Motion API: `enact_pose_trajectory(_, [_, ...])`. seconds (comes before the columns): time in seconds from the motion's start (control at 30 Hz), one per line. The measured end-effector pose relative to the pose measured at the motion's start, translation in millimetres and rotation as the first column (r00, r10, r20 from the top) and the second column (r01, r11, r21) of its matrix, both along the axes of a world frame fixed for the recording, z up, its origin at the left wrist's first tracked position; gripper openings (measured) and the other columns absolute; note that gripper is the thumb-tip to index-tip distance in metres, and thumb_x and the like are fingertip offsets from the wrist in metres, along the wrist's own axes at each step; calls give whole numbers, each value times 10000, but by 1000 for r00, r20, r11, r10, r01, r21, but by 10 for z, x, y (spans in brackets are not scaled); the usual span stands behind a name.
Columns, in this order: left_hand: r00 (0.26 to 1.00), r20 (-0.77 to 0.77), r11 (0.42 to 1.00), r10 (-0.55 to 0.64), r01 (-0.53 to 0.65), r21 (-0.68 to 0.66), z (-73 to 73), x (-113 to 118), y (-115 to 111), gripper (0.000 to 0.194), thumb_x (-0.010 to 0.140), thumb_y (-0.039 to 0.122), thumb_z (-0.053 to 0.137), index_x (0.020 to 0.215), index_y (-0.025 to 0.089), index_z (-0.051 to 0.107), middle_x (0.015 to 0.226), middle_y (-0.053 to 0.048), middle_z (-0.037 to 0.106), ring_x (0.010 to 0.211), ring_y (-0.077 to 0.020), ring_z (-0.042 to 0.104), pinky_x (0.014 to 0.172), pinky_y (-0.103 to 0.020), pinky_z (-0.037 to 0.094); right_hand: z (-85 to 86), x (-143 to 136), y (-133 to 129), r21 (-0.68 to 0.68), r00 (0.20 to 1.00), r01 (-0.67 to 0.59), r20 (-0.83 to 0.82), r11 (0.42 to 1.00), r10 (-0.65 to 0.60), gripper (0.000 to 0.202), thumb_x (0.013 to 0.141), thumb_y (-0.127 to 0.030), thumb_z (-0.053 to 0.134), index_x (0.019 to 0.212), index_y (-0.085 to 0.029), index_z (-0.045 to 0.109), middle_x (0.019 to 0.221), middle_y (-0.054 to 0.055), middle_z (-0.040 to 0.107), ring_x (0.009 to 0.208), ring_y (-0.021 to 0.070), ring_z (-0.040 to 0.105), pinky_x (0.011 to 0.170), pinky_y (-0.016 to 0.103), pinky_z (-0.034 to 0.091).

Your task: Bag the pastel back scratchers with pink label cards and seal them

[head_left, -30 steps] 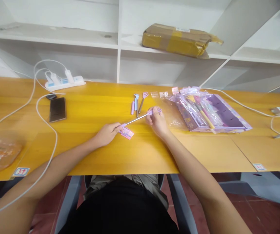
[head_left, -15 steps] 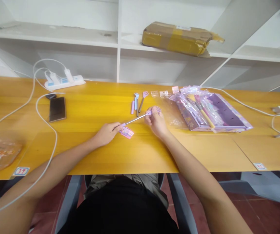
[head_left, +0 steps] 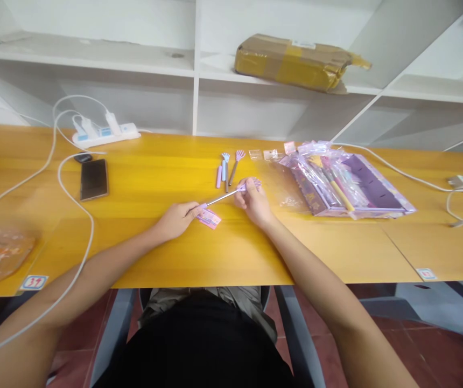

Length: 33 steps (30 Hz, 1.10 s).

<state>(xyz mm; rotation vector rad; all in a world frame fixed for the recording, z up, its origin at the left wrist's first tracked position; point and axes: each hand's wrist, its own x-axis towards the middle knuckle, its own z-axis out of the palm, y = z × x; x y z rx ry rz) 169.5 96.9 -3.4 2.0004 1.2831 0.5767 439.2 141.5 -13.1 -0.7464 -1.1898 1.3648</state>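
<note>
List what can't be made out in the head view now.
All head view:
Stick's purple head: partly behind right hand
Handle end: inside left hand
Pink card print: too small, blurred
Wrapped items in box: glare, overlap
Orange bag: cut by left edge

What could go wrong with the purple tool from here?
The purple tool, held at both ends, might bend along its thin rod. The pink tag beside the left hand might get creased. The right hand might knock the purple-headed piece just beyond it.
</note>
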Motion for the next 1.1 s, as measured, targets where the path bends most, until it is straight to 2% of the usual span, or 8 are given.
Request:
enact_pose_trajectory(0.07, [1000,5,1000,1,-1,-1,-10,0,2,526,1089,642,417,1070,237,753,1007,-33,812,909,-242,724,824,-331,496,-3,-27,-16,-30,999,-38,-7,999,38,566,906,-809,688,917,-258,559,485,-97,442,390,96,301,426,236,280])
enact_pose_trajectory(0.27, [1000,23,1000,-5,5,12,-35,0,7,549,1088,665,415,1125,249,773,1048,-32,822,945,-249,734,860,-334,515,-35,-67,-81,-116,991,-136,-20,984,135,545,924,-797,674,990,-280,516,510,-118,454,361,81,226,347,199,170])
enact_pose_trajectory(0.57, [999,38,1000,-15,15,-8,-22,8,6,523,1087,631,438,1136,241,782,1085,-38,832,977,-257,740,883,-339,523,-88,-118,-110,-91,991,-123,47,988,128,578,905,-842,639,980,-285,508,487,-127,431,344,93,255,346,218,211])
enact_pose_trajectory(0.9, [999,36,1000,-25,25,3,-61,-4,33,565,1085,664,423,1125,233,787,979,-24,807,897,-233,711,840,-327,500,-191,-116,-81,-41,984,-159,80,986,162,532,957,-797,607,1002,-270,548,476,-123,466,342,98,290,363,217,242])
enact_pose_trajectory(1.1, [999,36,1000,-29,29,9,-60,-7,36,563,1080,665,427,1096,231,784,970,-22,801,884,-230,704,842,-332,497,-177,-110,-110,-13,977,-174,122,985,175,504,984,-763,596,1019,-261,577,481,-115,483,354,102,312,380,223,265])
